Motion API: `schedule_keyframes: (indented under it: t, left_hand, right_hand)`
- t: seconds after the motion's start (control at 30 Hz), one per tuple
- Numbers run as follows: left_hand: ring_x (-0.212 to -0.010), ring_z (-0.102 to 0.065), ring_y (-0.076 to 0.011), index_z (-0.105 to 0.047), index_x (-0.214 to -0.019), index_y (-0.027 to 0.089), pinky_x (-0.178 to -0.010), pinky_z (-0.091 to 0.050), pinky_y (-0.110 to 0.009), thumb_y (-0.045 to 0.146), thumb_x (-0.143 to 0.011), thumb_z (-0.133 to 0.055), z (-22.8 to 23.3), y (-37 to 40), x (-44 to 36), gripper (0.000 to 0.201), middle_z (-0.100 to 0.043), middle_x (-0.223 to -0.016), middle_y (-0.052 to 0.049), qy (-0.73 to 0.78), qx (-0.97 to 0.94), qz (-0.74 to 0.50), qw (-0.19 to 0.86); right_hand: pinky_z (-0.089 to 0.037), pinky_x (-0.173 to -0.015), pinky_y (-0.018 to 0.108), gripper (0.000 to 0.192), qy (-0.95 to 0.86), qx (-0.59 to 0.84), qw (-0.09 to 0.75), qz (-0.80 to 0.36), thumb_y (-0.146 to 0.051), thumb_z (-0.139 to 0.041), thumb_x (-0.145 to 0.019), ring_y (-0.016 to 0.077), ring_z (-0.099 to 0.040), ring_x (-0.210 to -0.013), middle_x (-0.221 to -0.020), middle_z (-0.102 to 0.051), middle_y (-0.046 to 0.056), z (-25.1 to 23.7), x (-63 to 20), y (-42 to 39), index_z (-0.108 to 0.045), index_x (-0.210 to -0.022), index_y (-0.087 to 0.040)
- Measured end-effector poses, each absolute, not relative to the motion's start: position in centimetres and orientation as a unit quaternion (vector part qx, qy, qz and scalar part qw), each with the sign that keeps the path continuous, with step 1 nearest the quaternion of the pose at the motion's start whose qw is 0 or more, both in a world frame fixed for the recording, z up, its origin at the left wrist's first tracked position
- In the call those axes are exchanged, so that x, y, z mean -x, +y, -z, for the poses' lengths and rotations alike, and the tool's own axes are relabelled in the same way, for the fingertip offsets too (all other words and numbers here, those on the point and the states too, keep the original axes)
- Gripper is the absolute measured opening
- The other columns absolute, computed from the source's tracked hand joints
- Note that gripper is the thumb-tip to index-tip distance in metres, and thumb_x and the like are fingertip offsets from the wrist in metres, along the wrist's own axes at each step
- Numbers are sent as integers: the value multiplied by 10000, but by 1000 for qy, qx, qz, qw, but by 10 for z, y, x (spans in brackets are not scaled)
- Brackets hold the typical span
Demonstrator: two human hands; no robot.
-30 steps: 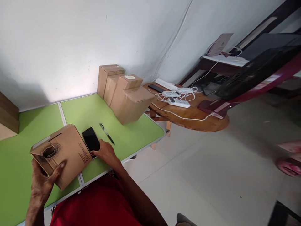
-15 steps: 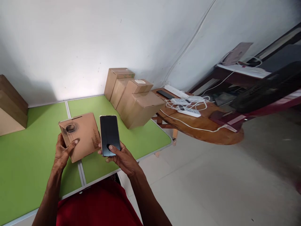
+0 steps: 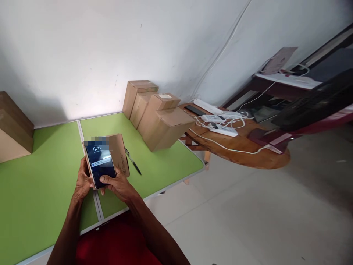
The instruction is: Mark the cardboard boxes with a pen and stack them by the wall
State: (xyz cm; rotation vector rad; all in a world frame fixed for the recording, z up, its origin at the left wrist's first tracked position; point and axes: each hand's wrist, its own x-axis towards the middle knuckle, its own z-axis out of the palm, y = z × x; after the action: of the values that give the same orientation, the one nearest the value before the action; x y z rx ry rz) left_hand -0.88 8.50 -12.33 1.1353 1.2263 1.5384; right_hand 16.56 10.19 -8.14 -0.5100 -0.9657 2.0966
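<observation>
My right hand (image 3: pixel 120 185) is closed around a smartphone (image 3: pixel 103 167), its thumb on the lower part of the lit screen, where a clock and a notification show. Behind the phone is a small flat brown cardboard box (image 3: pixel 120 154) with printed text near its right edge; the phone covers most of it. At the lower left of the box, my left hand (image 3: pixel 83 182) is closed on it, close to the phone's edge, with some fingers hidden. Just right of the box, a pen (image 3: pixel 133 161) lies on the green table (image 3: pixel 149 176).
Several cardboard boxes (image 3: pixel 168 129) stand in a row at the table's back right. Another cardboard box (image 3: pixel 16 129) is at the far left. On a wooden side table (image 3: pixel 248 154) are power strips (image 3: pixel 223 129) with tangled white cables. A white wall (image 3: pixel 91 55) rises behind.
My right hand has brought the phone left, in front of the box, and its dark screen has lit up. The box has shifted slightly right. The pen has come into view.
</observation>
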Motion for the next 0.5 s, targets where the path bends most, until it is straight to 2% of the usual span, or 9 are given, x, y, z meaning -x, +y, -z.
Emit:
schedule_keyframes:
  t: [0.17,0.27,0.4,0.5]
  left_hand:
    - [-1070,-761,-336,-621,-1424,221,-932,-659,-467,657,-536,-991,123,86,9,1056,-766,-1224,-125,514,-443,-614,404]
    - [-1159,-764,-358,-653,-1349,218,-961,-653,-452,676,-576,-982,122,86,12,956,-776,-1252,-133,539,-420,-619,388]
    - [-1145,-768,-305,-648,-1292,232,-941,-640,-391,613,-683,-981,120,86,23,791,-776,-1293,-117,579,-362,-642,349]
    - [-1102,-760,-267,-621,-1268,246,-910,-636,-367,591,-703,-968,119,88,35,747,-759,-1315,-109,597,-316,-672,304]
  right_hand:
    - [-564,-500,260,634,-395,231,367,-810,-469,-1056,-707,238,-830,-773,-1000,-855,20,75,-170,100,-683,-1174,-255]
    - [-562,-491,265,651,-406,240,372,-799,-507,-1050,-693,232,-815,-735,-960,-844,13,73,-175,98,-700,-1181,-256]
    - [-547,-476,247,609,-417,231,375,-795,-552,-1012,-726,237,-826,-748,-956,-831,33,73,-186,96,-723,-1157,-234]
    - [-511,-432,245,632,-403,263,397,-782,-626,-987,-724,254,-826,-711,-938,-815,65,83,-194,97,-710,-1109,-209]
